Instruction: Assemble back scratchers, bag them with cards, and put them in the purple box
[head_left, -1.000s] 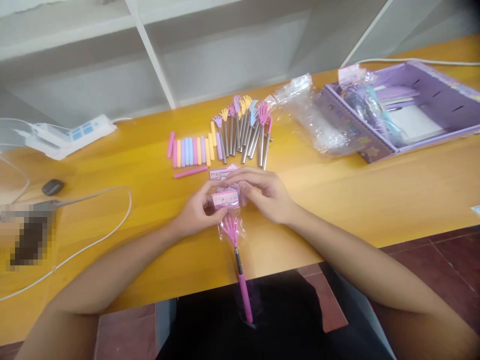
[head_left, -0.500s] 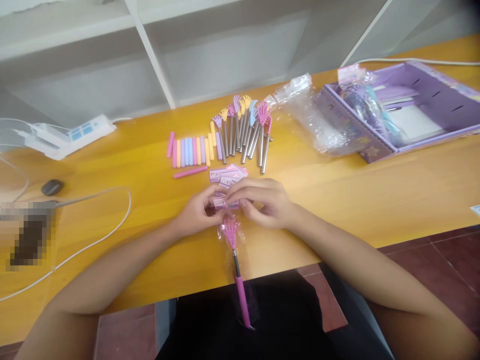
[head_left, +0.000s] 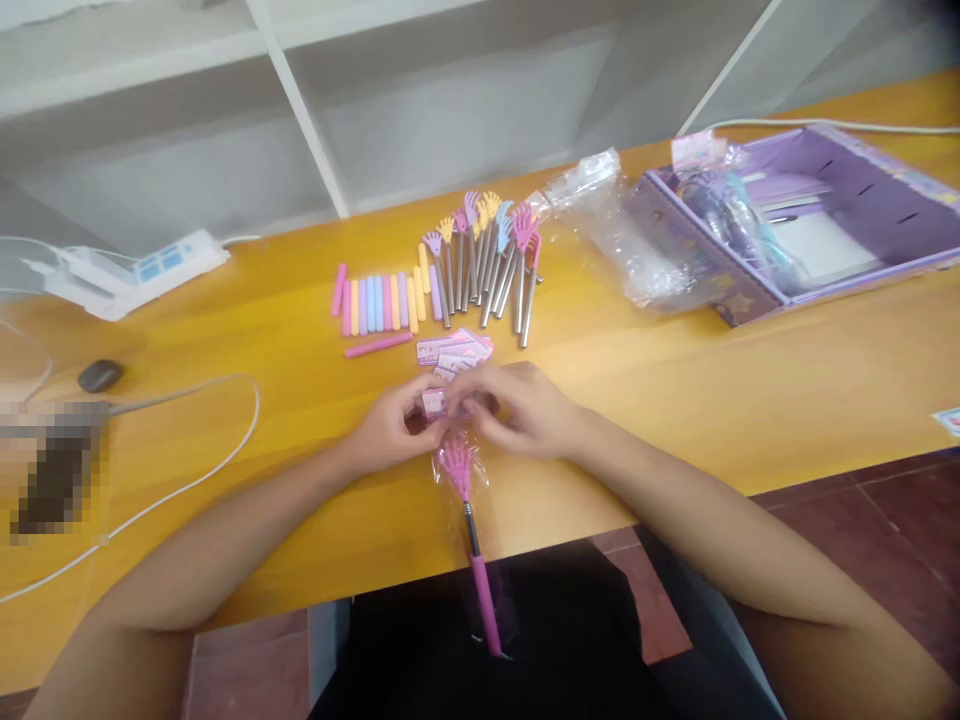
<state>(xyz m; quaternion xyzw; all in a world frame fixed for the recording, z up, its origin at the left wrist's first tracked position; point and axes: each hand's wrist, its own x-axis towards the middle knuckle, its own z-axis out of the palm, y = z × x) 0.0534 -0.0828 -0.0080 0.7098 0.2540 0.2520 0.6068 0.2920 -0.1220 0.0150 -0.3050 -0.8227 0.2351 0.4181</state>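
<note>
A pink hand-shaped scratcher [head_left: 482,590] lies inside a clear plastic bag, its head toward my hands and its handle past the table's front edge. My left hand [head_left: 397,425] pinches the bag's top and a small printed card [head_left: 433,403] from the left. From the right, my right hand [head_left: 517,410] has its fingertips closed on the same card and bag top, partly covering them. More printed cards [head_left: 454,348] lie fanned just beyond my fingers.
Behind are metal-rod scratchers [head_left: 491,260] and coloured handle tubes [head_left: 379,304]. Plastic bags [head_left: 630,240] and a purple box [head_left: 757,300] stand right. At left are a power strip [head_left: 142,270], a black mouse-like object [head_left: 100,376] and a white cable [head_left: 225,465].
My right hand has shifted slightly left, its fingers more curled at the card. My left hand keeps its hold, and the bagged scratcher is nearly unmoved.
</note>
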